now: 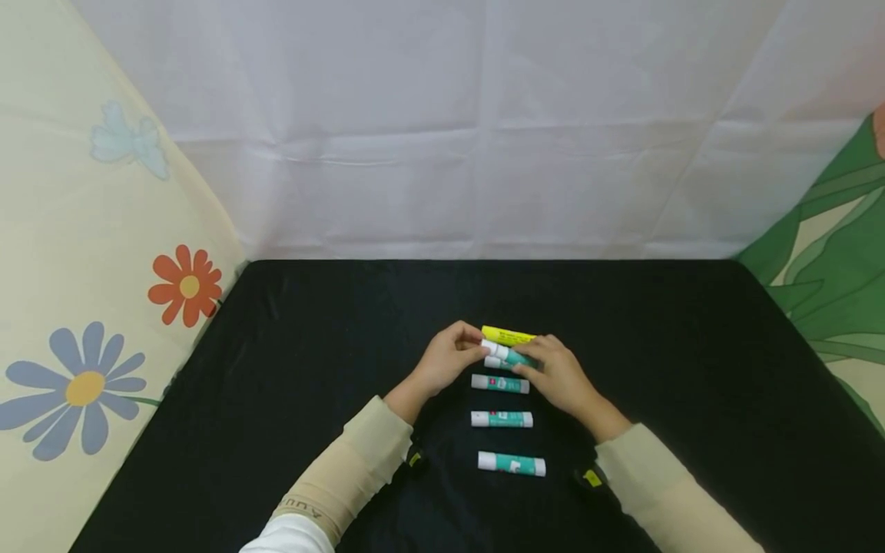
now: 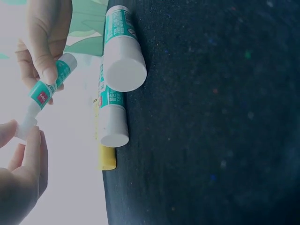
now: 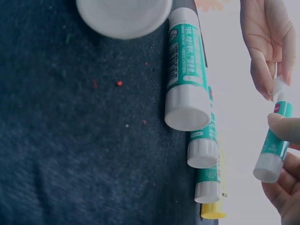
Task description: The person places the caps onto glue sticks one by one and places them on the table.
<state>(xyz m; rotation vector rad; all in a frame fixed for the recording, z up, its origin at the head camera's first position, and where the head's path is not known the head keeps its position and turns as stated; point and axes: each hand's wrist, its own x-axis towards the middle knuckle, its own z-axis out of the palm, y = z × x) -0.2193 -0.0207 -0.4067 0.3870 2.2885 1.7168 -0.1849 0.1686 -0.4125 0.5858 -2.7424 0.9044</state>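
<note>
A white and teal glue stick (image 1: 507,354) is held between the two hands above the far end of a row. My right hand (image 1: 558,376) grips its teal body, thumb along one side. At the other end, the left hand (image 1: 445,359) pinches the white cap (image 3: 280,87) between thumb and fingers. A narrower white neck shows between cap and body in the left wrist view, so the cap looks partly drawn off. Below the hands lies another glue stick (image 1: 494,362), partly covered. Just beyond them is a yellow tube (image 1: 507,336), its right end hidden by the right hand.
Nearer the person, three more glue sticks lie crosswise in a column: one just below the hands (image 1: 501,384), a middle one (image 1: 502,419) and a nearest one (image 1: 512,464). All rest on a black-covered table (image 1: 332,307). A white cloth (image 1: 415,192) hangs behind it.
</note>
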